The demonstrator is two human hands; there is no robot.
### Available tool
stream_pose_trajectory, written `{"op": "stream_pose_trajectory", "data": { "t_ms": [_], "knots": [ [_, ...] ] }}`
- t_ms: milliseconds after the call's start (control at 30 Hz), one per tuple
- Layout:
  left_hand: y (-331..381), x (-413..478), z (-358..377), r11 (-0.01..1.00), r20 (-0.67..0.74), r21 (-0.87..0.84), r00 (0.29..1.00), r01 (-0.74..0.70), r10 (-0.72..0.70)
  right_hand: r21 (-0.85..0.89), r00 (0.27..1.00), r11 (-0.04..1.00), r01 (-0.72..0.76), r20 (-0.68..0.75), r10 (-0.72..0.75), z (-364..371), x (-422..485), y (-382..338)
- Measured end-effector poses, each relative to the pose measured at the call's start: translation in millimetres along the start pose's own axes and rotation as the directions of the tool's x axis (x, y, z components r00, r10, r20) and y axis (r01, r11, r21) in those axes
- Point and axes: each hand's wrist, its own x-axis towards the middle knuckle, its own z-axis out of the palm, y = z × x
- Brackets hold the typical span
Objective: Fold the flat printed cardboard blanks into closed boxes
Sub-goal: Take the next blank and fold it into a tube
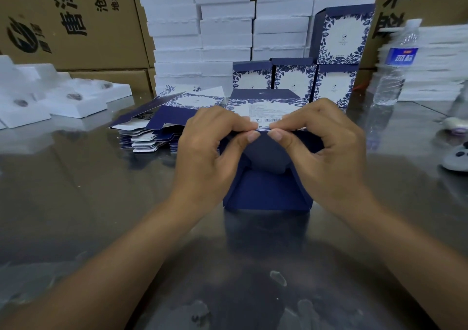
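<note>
A navy box blank (266, 190) with a blue floral print and a white barcode label stands half-formed on the shiny table (88, 203) in front of me. My left hand (210, 150) and my right hand (321, 150) each pinch its upper edge, thumbs meeting at the middle over a navy flap. A stack of flat printed blanks (157, 127) lies to the left behind my left hand. Three folded boxes (293, 81) stand in a row at the back, with another box (342, 36) on top.
A water bottle (395, 63) stands at the right. White foam trays (50, 99) lie at the left. White foam stacks (222, 25) and brown cartons (71, 20) wall off the back. Small grey and white objects (455, 152) sit at the right edge.
</note>
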Motion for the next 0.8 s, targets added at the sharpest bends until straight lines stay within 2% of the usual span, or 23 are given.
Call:
{"op": "stream_pose_trajectory", "data": {
  "t_ms": [267, 433, 567, 800],
  "knots": [
    [-0.9, 2.0, -2.1, 1.000, 0.010, -0.013, 1.000, 0.022, -0.022, -0.049, 0.996, 0.995, 0.088, 0.006, -0.088, -6.9, 1.4, 11.3],
    [-6.1, 1.7, -3.9, 0.999, 0.012, 0.000, 0.999, 0.037, -0.037, -0.048, 0.999, 0.998, 0.044, 0.017, -0.044, -6.6, 1.9, 13.5],
    [-11.2, 2.8, -7.1, 0.994, -0.016, -0.028, 0.994, 0.106, -0.107, -0.002, 0.999, 1.000, -0.022, 0.032, 0.022, -9.1, 4.4, 16.0],
    [-14.4, 3.5, -7.1, 0.988, -0.015, -0.018, 0.988, 0.151, -0.151, -0.004, 0.998, 0.999, -0.045, 0.033, 0.045, -11.9, 3.3, 17.9]
  ]
}}
